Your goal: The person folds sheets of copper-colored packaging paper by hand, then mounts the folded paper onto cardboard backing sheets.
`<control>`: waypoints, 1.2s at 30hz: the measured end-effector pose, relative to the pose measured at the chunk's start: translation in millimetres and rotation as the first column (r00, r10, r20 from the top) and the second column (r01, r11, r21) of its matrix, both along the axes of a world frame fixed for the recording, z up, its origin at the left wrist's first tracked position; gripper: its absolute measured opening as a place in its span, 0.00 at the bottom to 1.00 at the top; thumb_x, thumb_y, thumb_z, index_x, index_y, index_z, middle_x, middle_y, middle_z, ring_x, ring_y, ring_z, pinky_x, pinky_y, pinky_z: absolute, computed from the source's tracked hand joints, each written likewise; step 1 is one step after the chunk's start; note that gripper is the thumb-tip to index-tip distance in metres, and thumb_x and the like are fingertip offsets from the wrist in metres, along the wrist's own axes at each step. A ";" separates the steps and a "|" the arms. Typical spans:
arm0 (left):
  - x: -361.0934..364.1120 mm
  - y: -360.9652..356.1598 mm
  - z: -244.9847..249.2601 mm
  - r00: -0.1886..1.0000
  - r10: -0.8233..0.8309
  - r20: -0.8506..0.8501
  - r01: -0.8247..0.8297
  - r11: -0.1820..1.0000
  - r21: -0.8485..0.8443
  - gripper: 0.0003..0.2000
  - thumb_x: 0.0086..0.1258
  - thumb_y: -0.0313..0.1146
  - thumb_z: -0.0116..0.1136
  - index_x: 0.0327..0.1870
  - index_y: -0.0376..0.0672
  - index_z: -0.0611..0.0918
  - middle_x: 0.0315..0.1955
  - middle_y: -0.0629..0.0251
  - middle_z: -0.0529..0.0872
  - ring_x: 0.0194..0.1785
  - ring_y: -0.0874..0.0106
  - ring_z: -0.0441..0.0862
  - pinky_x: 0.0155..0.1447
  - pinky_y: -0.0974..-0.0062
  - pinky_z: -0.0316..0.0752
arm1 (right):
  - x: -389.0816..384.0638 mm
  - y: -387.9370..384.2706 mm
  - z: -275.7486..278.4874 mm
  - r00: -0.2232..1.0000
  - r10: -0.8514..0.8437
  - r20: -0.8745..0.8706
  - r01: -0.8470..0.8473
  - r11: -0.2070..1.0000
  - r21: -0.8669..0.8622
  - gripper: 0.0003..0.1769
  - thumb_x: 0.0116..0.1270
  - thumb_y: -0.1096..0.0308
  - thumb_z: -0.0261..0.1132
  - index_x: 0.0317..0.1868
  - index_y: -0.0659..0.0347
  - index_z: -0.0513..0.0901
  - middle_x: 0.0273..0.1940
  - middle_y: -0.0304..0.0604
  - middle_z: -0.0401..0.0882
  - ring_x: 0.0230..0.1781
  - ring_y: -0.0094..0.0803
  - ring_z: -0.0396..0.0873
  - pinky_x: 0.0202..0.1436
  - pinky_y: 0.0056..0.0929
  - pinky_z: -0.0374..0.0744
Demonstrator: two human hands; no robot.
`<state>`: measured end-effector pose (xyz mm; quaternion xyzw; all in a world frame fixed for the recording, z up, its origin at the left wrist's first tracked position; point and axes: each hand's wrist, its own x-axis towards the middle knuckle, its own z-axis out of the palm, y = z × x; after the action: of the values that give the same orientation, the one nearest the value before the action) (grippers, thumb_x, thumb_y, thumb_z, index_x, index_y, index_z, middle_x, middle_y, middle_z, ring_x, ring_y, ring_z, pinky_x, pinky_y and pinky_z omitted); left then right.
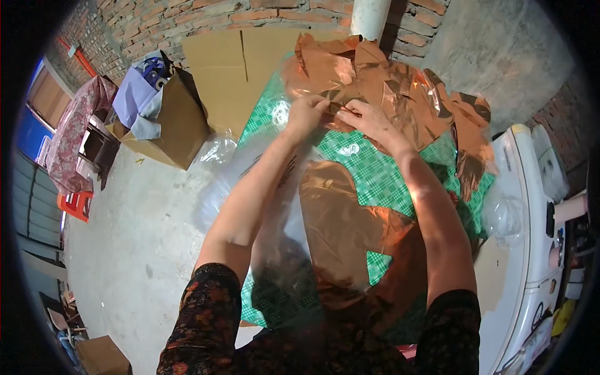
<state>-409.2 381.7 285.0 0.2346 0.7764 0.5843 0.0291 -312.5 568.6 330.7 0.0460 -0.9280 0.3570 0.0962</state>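
Observation:
My left hand (306, 116) and my right hand (374, 123) are close together at the near edge of a heap of shiny copper-coloured foil (387, 81). The fingers of both hands are closed in a pinch on the foil's edge, with a small gap between the hands. A flat, shaped copper-coloured foil piece (334, 231), like an uninflated foil balloon, lies nearer my body. Beneath it all is a green checked cloth (375, 169). Partly under my left forearm lies a clear plastic bag (234, 181) with dark print.
An open cardboard box (169, 128) holding purple and blue items stands on the floor at left, by a leaning cardboard sheet (215, 81). To the right is a white appliance-like body (522, 250). A white pipe (370, 19) and brick wall (156, 31) stand behind.

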 end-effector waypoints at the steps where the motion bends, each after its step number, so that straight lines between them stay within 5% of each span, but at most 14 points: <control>1: 2.0 0.0 3.8 0.996 -0.001 0.093 -0.003 0.999 0.041 0.13 0.76 0.37 0.61 0.48 0.37 0.89 0.36 0.56 0.93 0.38 0.65 0.91 0.46 0.68 0.83 | 3.3 -2.2 4.5 1.000 -0.006 0.020 0.005 0.999 0.034 0.21 0.76 0.49 0.60 0.50 0.62 0.81 0.42 0.55 0.85 0.43 0.53 0.83 0.47 0.45 0.78; 2: 4.8 0.1 7.1 0.983 -0.006 0.185 -0.009 0.997 0.082 0.13 0.77 0.37 0.61 0.47 0.36 0.89 0.35 0.57 0.93 0.36 0.69 0.91 0.44 0.70 0.84 | 8.5 -2.7 9.4 0.999 -0.013 0.040 0.010 0.998 0.069 0.21 0.76 0.51 0.60 0.51 0.62 0.80 0.43 0.56 0.86 0.44 0.54 0.83 0.48 0.45 0.78; 9: 7.1 -1.5 4.0 0.997 0.021 0.068 -0.027 0.996 0.084 0.14 0.78 0.36 0.60 0.47 0.33 0.89 0.33 0.61 0.92 0.33 0.74 0.89 0.41 0.74 0.83 | -1.7 -4.8 -3.0 0.990 -0.117 -0.074 0.125 0.987 0.104 0.14 0.78 0.58 0.56 0.51 0.60 0.79 0.48 0.60 0.84 0.53 0.63 0.80 0.53 0.53 0.77; 15: 1.5 -2.0 -9.7 0.992 -0.039 0.124 0.011 0.976 0.219 0.15 0.78 0.39 0.59 0.47 0.34 0.89 0.31 0.61 0.92 0.32 0.74 0.88 0.39 0.74 0.81 | -9.6 -3.0 -11.3 0.982 -0.122 -0.146 0.122 0.992 -0.006 0.12 0.76 0.60 0.60 0.45 0.61 0.80 0.41 0.59 0.84 0.45 0.62 0.81 0.49 0.52 0.77; 21: 5.4 -1.1 -8.2 0.998 0.017 0.060 -0.027 0.983 0.180 0.15 0.78 0.39 0.59 0.47 0.35 0.89 0.30 0.62 0.91 0.31 0.74 0.86 0.38 0.72 0.80 | -11.2 -5.5 -9.9 0.981 -0.187 -0.046 0.187 0.982 0.005 0.13 0.70 0.60 0.70 0.40 0.61 0.81 0.34 0.52 0.85 0.37 0.49 0.84 0.42 0.45 0.78; 24: 11.0 -2.0 -3.1 0.998 0.040 0.050 -0.048 0.984 0.173 0.15 0.77 0.39 0.60 0.47 0.35 0.89 0.29 0.62 0.91 0.31 0.75 0.86 0.38 0.73 0.80 | -18.4 -2.7 -21.0 0.989 -0.139 0.042 0.145 0.954 -0.262 0.12 0.68 0.63 0.72 0.36 0.62 0.80 0.31 0.46 0.84 0.32 0.35 0.82 0.37 0.38 0.78; 30: 13.7 -3.5 0.7 0.991 -0.005 0.132 -0.021 0.980 0.197 0.12 0.73 0.36 0.61 0.46 0.36 0.89 0.31 0.64 0.92 0.33 0.77 0.86 0.41 0.75 0.80 | -31.4 3.8 -31.5 0.993 -0.100 0.063 0.114 0.953 -0.281 0.11 0.71 0.70 0.71 0.37 0.60 0.76 0.30 0.38 0.84 0.28 0.20 0.77 0.29 0.25 0.75; 36: 9.9 -0.2 -1.9 0.992 0.057 0.114 -0.071 0.989 0.129 0.13 0.69 0.38 0.65 0.43 0.37 0.89 0.31 0.65 0.91 0.35 0.77 0.86 0.42 0.75 0.79 | -30.3 6.8 -28.2 0.988 -0.148 0.045 0.155 0.934 -0.322 0.16 0.69 0.56 0.72 0.35 0.60 0.80 0.28 0.40 0.79 0.30 0.28 0.77 0.37 0.33 0.76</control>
<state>-399.3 381.4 283.1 0.1783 0.7400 0.6475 0.0373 -342.8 575.4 302.6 -0.0456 -0.8582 0.4969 0.1202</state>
